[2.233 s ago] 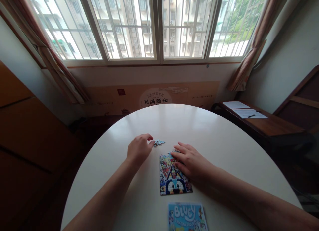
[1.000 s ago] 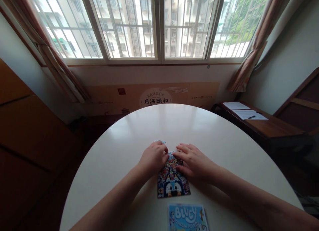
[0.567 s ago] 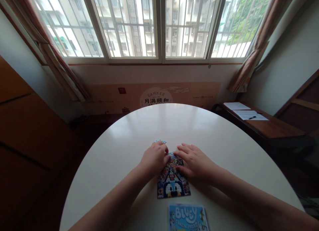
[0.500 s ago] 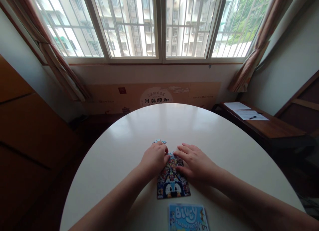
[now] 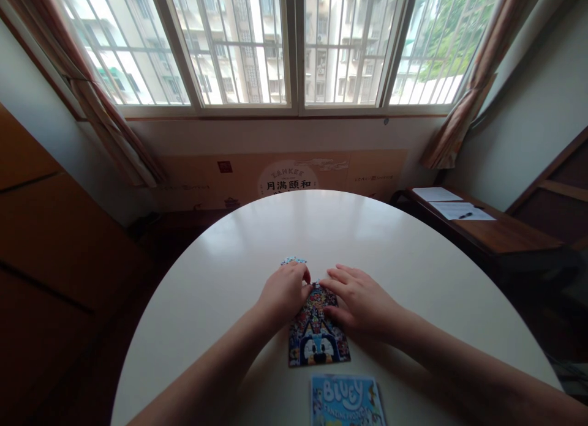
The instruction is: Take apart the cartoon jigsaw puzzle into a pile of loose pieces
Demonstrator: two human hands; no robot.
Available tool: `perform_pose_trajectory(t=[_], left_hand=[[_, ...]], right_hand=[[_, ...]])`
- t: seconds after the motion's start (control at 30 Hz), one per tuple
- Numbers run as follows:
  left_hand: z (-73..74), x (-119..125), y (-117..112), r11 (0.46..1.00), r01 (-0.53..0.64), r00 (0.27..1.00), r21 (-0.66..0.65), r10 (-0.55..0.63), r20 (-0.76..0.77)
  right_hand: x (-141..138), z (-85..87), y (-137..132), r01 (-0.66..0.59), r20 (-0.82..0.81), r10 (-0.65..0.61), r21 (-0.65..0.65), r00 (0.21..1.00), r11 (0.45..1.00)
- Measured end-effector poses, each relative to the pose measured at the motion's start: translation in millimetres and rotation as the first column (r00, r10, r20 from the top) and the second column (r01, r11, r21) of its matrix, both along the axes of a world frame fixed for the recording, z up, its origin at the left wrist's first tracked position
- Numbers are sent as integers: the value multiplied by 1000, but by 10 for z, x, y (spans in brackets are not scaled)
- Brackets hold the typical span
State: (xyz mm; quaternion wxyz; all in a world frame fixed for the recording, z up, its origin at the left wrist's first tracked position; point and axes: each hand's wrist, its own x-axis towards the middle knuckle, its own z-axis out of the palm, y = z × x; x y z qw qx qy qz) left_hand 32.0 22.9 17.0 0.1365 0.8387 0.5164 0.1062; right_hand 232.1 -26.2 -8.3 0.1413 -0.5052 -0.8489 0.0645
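Pressed on colourful rectangular jigsaw puzzle with blue dog face [image 5: 316, 337].
Lay flat on glossy white round table [image 5: 404, 248] under barred windows [image 5: 239, 46], near its close rim, just beyond blue printed box [image 5: 345, 400]. Curled left hand [image 5: 282, 292] at far left corner, grip impossible to tell; spread right hand [image 5: 361, 302] open, palm down, on right side. Wide bare tabletop beyond.

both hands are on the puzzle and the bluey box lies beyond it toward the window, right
Not quite: the left hand and right hand do rest on the puzzle, but the Bluey box lies on its near side, toward the person, as the head view shows.
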Motion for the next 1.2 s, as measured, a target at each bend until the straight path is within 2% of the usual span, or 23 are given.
perform_pose_trajectory(t=[0.57,0.87,1.2], left_hand=[[-28,-77,73,998,46,991,42,-51,123],[-26,-80,76,997,57,995,55,-61,76],[-44,-80,89,995,59,996,86,-65,63]], right_hand=[[19,-19,-2,-1,20,1,21,1000,1000],[10,-40,9,-32,-29,32,7,999,999],[-42,6,-32,-100,22,101,-47,995,994]])
